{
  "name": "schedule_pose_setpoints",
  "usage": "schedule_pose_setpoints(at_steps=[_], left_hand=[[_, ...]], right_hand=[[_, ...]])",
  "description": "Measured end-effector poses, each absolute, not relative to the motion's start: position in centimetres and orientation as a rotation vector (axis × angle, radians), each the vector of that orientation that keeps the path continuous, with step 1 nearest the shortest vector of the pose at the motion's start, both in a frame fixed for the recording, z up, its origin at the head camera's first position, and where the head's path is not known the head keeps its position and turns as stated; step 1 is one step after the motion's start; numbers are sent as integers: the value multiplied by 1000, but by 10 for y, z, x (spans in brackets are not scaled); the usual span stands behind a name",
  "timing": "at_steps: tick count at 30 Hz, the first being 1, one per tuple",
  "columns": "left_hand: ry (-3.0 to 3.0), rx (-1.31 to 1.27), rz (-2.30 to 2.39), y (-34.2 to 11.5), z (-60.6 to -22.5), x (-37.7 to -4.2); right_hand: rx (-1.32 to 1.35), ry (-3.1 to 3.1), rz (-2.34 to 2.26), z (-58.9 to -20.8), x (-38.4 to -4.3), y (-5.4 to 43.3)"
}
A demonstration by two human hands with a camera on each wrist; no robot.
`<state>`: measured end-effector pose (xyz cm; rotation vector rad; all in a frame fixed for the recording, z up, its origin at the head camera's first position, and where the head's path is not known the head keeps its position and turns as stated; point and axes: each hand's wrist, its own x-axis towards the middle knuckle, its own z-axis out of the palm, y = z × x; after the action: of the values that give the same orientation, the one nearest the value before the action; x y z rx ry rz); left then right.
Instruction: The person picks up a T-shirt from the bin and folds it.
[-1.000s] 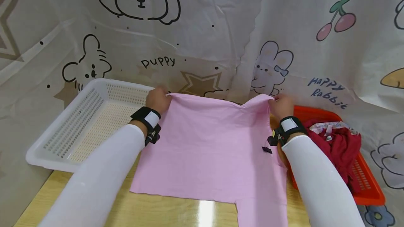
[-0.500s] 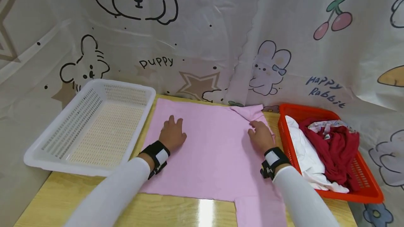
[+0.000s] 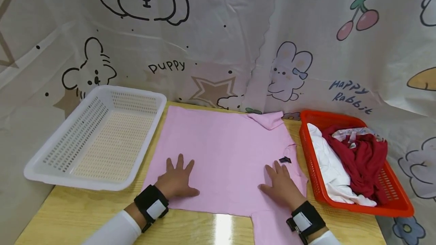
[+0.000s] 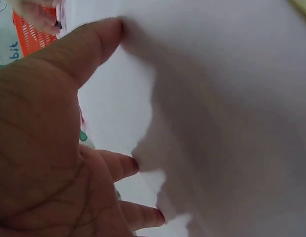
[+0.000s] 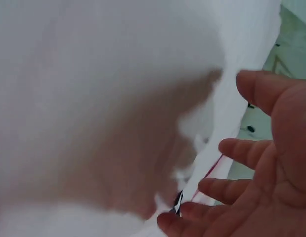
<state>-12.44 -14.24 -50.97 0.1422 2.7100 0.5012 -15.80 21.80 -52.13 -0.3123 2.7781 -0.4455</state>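
A pink T-shirt lies spread sideways on the table, one sleeve reaching toward the front edge at right. Its far right corner is folded over, and a small black label shows near the right side. My left hand rests on the lower left of the shirt, fingers spread; in the left wrist view its fingertips meet the cloth. Over the lower right part is my right hand, fingers spread and straight. In the right wrist view a little space shows between those fingertips and their shadow. Neither hand grips anything.
At left stands a white plastic basket with nothing in it. A red basket at right holds white cloth and dark red cloth. Behind the wooden table hangs a printed curtain.
Both hands held the shirt's far edge raised, then let go as it came down flat on the table. They have since moved back toward the near edge, fingers spreading.
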Motion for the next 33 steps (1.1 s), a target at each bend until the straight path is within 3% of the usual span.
schedule_pose_setpoints(at_steps=[5,18,23,28,33], left_hand=[[2718,96,483,-146,-515,-143],[2725,-25,528,-146,-518,-201],[2920,-4,582,-148,-539,-208],[3071,302,722,-163,-544,-183],[3044,615,714,-192,-530,-139]], right_hand=[[-277,2773,-423,-529,-159,215],[-223,2770,-418,-544,-229,224],[-236,2739,-539,-540,-240,233],[-377,2902,-837,-517,-223,249],[-651,3081,-805,-500,-159,256]])
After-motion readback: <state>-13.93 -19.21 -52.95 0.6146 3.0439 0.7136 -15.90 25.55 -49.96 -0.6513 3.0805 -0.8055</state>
